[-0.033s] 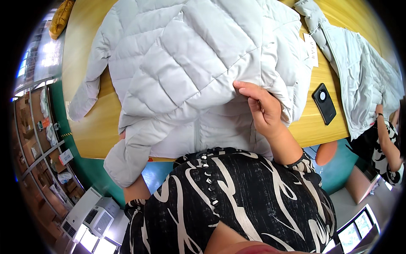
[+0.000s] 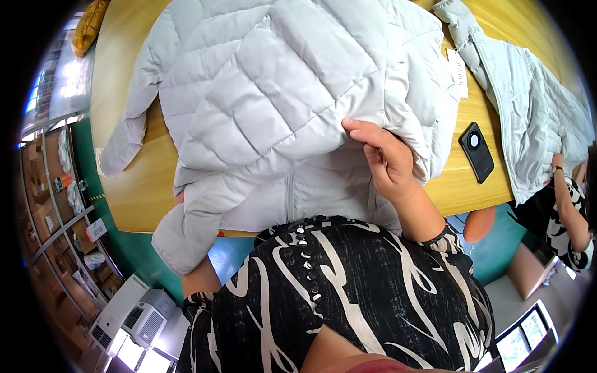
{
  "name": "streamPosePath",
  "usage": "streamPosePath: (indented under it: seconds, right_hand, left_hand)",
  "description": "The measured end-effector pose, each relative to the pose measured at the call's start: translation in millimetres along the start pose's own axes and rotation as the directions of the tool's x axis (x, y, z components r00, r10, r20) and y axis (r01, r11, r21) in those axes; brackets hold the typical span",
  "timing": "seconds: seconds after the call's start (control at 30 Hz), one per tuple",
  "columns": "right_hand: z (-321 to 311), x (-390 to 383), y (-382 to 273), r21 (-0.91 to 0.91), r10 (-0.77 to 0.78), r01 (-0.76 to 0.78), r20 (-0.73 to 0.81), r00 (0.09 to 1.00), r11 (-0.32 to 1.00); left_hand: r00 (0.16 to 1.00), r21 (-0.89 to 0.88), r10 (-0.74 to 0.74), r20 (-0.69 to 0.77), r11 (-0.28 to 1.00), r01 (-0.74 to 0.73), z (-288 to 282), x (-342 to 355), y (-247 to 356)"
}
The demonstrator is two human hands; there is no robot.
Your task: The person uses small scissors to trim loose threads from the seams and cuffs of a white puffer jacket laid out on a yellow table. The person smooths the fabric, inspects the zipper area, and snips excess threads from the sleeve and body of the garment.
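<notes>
A light grey quilted puffer jacket lies spread over the table, its lower part folded up so that the inner side and a zip show near me. My right hand is at the folded hem, fingers curled, with thumb and forefinger closed on the fabric edge. Most of my left hand is hidden under a grey sleeve-like part of the jacket at the lower left; only a bit of finger and the wrist show. A white paper tag hangs at the jacket's right side.
A black phone lies on the wooden table to the right. Beyond it is a second grey jacket, with another person's hand on it. A mustard-coloured bundle sits at the far left, above shelving.
</notes>
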State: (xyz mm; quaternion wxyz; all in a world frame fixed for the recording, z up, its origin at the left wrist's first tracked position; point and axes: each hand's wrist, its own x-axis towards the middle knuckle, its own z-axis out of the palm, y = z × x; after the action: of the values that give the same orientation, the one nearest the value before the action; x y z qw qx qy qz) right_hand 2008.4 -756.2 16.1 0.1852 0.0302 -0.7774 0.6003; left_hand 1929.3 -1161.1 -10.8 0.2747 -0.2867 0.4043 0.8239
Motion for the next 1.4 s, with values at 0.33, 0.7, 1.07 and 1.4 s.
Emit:
streamPosePath:
  seconds: [0.33, 0.7, 1.07, 1.4]
  right_hand:
    - [4, -12, -7, -0.008, 0.038, -0.038, 0.087, 0.995, 0.999]
    - [-21, -28, -29, -0.549, -0.150, -0.095, -0.385, 0.911, 0.831]
    - [-44, 4, -17, -0.546, 0.115, -0.388, -0.466, 0.877, 0.743]
    - [-69, 5, 12, -0.584, -0.083, -0.066, -0.224, 0.971, 0.809]
  left_hand:
    - [0.999, -0.017, -0.047, 0.019, 0.999, 0.047, 4, -23, 21]
    - [0.885, 0.521, 0.370, -0.283, 0.834, -0.182, -71, 6, 80]
    - [0.271, 0.292, 0.112, 0.956, -0.437, -0.851, 249, 19, -115]
    - [0.344, 0.230, -0.260, 0.902, -0.385, -0.894, 304, 78, -81]
